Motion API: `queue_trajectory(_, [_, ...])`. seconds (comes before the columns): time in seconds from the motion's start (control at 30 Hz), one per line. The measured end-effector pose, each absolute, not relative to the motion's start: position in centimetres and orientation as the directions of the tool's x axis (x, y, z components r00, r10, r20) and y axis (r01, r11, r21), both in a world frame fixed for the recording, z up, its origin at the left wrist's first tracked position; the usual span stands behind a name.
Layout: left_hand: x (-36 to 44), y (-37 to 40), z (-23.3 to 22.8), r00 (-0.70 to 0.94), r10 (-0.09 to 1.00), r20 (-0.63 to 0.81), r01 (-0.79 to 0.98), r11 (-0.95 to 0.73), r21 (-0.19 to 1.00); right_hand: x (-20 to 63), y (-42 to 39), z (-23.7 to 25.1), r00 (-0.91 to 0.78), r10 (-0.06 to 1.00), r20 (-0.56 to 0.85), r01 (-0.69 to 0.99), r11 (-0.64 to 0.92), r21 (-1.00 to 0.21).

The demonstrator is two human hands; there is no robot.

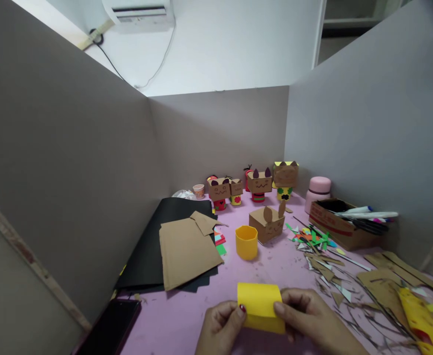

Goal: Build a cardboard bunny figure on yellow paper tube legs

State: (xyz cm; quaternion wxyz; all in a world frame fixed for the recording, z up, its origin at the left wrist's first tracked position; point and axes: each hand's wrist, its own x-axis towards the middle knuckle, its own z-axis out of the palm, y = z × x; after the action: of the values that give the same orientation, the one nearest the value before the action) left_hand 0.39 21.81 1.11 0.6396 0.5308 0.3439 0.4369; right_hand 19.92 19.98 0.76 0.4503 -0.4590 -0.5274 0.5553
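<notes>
Both my hands hold a piece of yellow paper [260, 300] low over the front of the table, its sheet curled over with a fold or overlap across the middle. My left hand [222, 323] pinches its left edge, thumb on the near face. On the right edge my right hand [307, 315] grips it, thumb in front and fingers behind. Beyond the paper stands an orange-yellow paper ring [246, 244] with an open top. Behind that ring sits a cardboard box head [266, 224] with two upright ears and a drawn face.
Several cardboard-headed figures [259, 185] line the back. At left, cardboard sheets [189, 251] lie on black paper [146, 256], with a phone [109, 325] nearer. Paper scraps [312, 237], a pen box [335, 229] and a pink flask [318, 192] are at right. Grey partitions [216, 138] enclose the table.
</notes>
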Motion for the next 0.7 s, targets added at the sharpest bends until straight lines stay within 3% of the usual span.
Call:
queue_trajectory(0.3, [0.7, 21.4, -0.3, 0.408, 0.911, 0.060, -0.219, 0.034, 0.975, 19.1, 19.4, 0.4, -0.187, 0.981, 0.044, 0.057, 0.055, -0.997])
queue_trajectory(0.43, [0.8, 21.3, 0.1, 0.434, 0.901, 0.010, -0.280, 0.124, 0.952, 18.9, 19.1, 0.4, -0.177, 0.984, -0.034, 0.075, -0.021, -0.997])
queue_trajectory(0.7, [0.9, 21.1, 1.1, 0.408, 0.906, -0.118, -0.328, 0.265, 0.907, 18.3, 19.3, 1.2, -0.166, 0.973, -0.162, -0.118, -0.183, -0.976])
